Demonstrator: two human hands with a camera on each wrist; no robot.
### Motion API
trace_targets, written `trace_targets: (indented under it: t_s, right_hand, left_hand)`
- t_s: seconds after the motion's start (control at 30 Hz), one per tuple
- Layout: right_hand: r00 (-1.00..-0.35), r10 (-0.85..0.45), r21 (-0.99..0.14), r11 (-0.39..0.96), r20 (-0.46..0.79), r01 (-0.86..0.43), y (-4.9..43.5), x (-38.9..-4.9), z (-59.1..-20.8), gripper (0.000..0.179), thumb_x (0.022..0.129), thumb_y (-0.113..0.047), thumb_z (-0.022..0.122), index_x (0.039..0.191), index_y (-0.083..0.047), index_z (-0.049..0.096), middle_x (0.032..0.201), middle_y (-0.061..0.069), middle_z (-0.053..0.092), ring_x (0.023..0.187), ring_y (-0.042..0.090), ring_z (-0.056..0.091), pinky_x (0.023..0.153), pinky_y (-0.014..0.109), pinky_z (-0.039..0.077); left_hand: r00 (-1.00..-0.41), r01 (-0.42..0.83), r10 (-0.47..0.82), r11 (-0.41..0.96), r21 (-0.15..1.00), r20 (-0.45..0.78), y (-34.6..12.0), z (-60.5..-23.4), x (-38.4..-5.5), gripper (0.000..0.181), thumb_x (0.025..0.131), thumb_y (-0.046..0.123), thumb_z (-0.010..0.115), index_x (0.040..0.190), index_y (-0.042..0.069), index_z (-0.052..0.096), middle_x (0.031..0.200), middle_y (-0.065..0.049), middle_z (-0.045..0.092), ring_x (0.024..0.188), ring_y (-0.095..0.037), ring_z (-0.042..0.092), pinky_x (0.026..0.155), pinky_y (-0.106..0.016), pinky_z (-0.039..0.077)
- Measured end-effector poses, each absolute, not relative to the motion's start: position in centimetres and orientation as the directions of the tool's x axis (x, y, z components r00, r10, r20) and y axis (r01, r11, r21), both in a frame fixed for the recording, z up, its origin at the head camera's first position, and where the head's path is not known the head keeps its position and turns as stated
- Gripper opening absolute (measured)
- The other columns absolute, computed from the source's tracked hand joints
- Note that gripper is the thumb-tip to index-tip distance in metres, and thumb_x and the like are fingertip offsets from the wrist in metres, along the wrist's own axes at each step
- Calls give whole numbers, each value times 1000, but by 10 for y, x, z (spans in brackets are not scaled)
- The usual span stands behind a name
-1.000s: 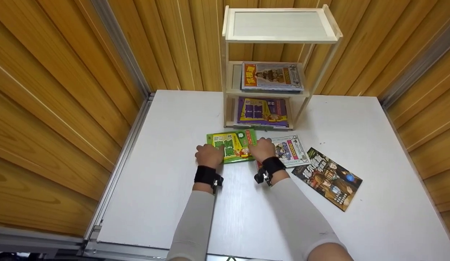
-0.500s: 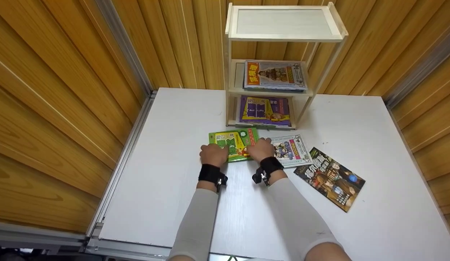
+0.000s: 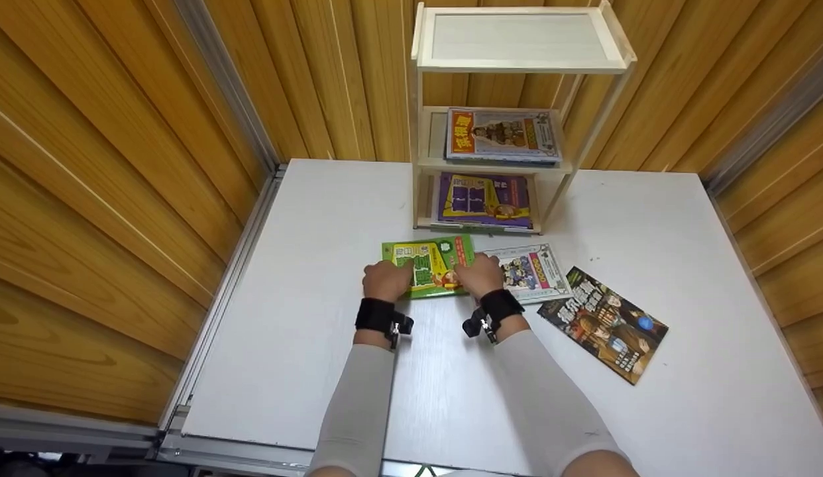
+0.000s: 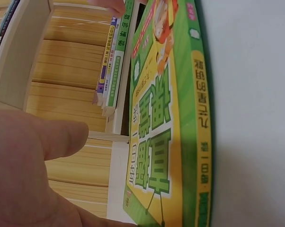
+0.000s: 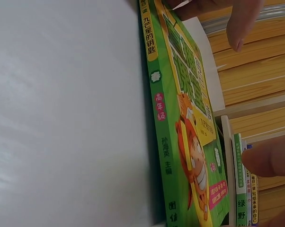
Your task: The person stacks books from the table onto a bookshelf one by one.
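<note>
A green and yellow book [image 3: 444, 250] lies flat on the white table, its spine toward me and its cover up. My left hand [image 3: 387, 281] is at its left end, fingers at the edge. In the left wrist view the thumb of that hand [image 4: 19, 175] stands out over the cover [image 4: 154, 142], with a gap. At the right end is my right hand [image 3: 481, 275]; in the right wrist view its thumb [image 5: 272, 158] also stays apart from the cover [image 5: 194, 94]. The right hand's other fingers are mostly hidden.
Right of the green book lies a white-bordered book [image 3: 550, 281], partly behind my right hand. A dark-covered book [image 3: 603, 324] lies angled beyond it. The wooden shelf [image 3: 517, 69] behind holds stacked books, a purple one [image 3: 484, 212] low and an orange-and-grey one [image 3: 504, 136] higher.
The head view has shifted slightly. Both hands stay at the two ends of the green book, and the book keeps nearly the same place on the table.
</note>
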State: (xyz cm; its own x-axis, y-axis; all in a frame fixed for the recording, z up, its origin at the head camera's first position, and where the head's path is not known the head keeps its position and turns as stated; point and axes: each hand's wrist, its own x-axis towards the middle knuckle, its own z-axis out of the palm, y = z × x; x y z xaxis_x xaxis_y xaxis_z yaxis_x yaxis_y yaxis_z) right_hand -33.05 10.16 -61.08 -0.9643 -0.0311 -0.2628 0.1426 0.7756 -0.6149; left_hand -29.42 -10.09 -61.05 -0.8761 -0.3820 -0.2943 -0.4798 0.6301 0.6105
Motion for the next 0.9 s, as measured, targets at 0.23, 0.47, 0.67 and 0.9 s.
trace_targets:
  t_s: [0.23,0.47,0.67,0.9]
  right_hand:
    - [-965,-13,-626,764,-261,158,104,-326,-609,43,102,-43,59,84,-4,66,129,30,57,99,36,54,91,49,48]
    - [-983,15,-698,702,-182,139,113,-318,-607,56,101,-38,61,120,14,62,128,33,56,109,44,58,99,55,49]
    - [-988,140,-724,674,-67,145,119,-304,-606,63,99,-35,64,133,15,46,129,36,53,114,53,60,101,59,50]
    - [-982,190,-774,622,9,114,126,-287,-608,47,102,-34,63,123,5,47,101,31,69,92,48,68,81,58,53]
  left_hand:
    - [-878,-475,-385,618,627,-285,-102,-606,-288,71,102,60,55,116,-7,73,125,-28,63,106,-37,63,92,-49,53]
    - [-869,-488,-408,616,619,-279,-96,-589,-279,80,103,61,56,139,-9,58,130,-27,62,112,-38,65,96,-49,54]
    - [-875,-479,-385,612,629,-293,-88,-598,-276,78,105,59,54,148,-6,51,134,-27,62,116,-36,63,98,-49,53]
    - [-880,-456,-395,549,700,-263,-82,-620,-270,65,109,51,51,144,-4,49,123,-26,65,106,-35,65,91,-48,54]
